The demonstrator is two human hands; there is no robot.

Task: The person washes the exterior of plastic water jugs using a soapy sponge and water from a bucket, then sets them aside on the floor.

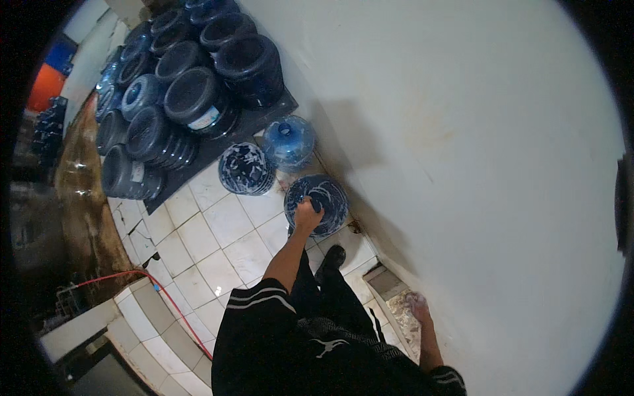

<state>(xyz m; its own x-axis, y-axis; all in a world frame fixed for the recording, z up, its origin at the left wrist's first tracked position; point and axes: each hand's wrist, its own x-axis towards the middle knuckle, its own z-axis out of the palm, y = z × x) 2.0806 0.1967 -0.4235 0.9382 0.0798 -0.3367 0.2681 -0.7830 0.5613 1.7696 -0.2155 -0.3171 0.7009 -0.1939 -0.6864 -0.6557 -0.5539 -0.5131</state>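
My left hand (309, 217) is closed around a small dark object (316, 205) on top of a suds-streaked blue plastic water jug (335, 198). What that object is, I cannot make out. Behind this jug, an upright blue water jug (292, 148) shows its open neck. A second dark blue jug (246, 168), coated in white foam, stands to the left. My right hand (417, 304) hangs low beside the wall, over a narrow trough-like recess (403, 312) with pale, mottled contents. Whitish foam seems to cover its fingers, and their pose is unclear.
Many blue water jugs (193, 96), mostly bottom up, crowd a dark mat (183, 178) at upper left. A white wall (460, 148) rises close on the right. White tiles (198, 242) cover the floor, some cracked. A red hose (176, 302) crosses a tiled ledge (153, 317) at lower left.
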